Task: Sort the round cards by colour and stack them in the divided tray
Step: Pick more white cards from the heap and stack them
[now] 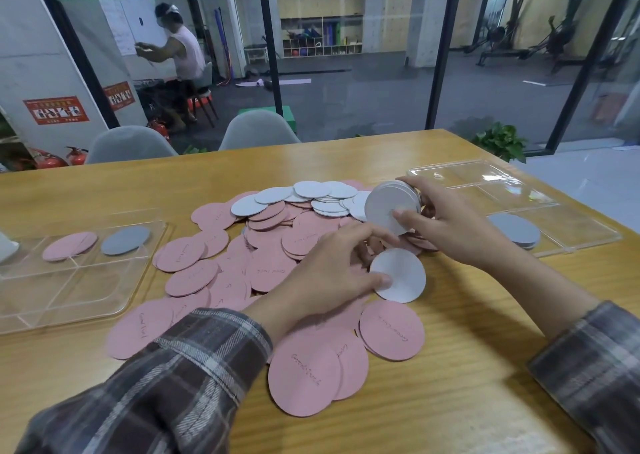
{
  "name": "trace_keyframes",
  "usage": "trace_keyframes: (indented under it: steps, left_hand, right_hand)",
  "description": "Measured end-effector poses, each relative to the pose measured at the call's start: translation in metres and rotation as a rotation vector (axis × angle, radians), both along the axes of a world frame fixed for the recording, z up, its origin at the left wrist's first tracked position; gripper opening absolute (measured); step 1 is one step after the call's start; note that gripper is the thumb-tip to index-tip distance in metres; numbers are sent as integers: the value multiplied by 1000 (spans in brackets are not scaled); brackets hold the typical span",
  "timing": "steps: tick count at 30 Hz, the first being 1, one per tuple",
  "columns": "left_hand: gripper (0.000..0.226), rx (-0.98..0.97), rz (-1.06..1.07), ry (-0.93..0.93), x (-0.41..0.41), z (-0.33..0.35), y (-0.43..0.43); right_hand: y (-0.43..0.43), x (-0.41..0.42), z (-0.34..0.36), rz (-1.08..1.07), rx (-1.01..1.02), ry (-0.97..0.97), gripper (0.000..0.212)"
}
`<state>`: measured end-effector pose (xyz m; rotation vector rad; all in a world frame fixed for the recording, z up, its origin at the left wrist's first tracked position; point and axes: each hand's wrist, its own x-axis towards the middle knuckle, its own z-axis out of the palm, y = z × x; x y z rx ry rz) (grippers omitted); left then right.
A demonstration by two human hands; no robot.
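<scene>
A heap of pink round cards covers the table's middle, with loose grey round cards on its far side. My right hand holds a stack of grey cards on edge above the heap. My left hand pinches a single grey card lying at the heap's right edge. The clear divided tray on the left holds one pink card and one grey card in its far compartments. Another clear divided tray on the right holds a few grey cards.
Two grey chairs stand at the table's far side before a glass wall. A potted plant sits past the far right corner. A person sits at a desk in the background. Bare wood lies in front of the heap.
</scene>
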<state>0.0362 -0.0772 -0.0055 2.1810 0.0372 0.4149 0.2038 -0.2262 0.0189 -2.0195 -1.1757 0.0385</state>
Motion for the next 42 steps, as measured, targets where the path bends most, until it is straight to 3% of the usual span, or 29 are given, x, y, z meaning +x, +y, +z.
trace_keyframes:
  steps: [5, 10, 21, 30, 34, 39, 42]
  left_hand:
    - [21, -198, 136, -94, 3, 1, 9]
    - [19, -309, 360, -195, 6, 0, 18]
    - [17, -248, 461, -246, 5, 2, 15]
    - [28, -67, 465, -324, 6, -2, 14]
    - [54, -27, 384, -196, 7, -2, 13]
    - [61, 196, 367, -58, 8, -4, 8]
    - [60, 268, 363, -31, 9, -6, 11]
  right_hand:
    - [-1, -1, 2, 38, 45, 150, 35]
    - [-1, -5, 6, 120, 64, 325, 39]
    - [2, -19, 7, 259, 56, 514, 53]
    - [6, -20, 1, 262, 80, 340, 52]
    - [8, -21, -5, 238, 62, 129, 52]
    - [17, -27, -17, 186, -78, 10, 52]
    - [22, -30, -19, 134, -180, -63, 64]
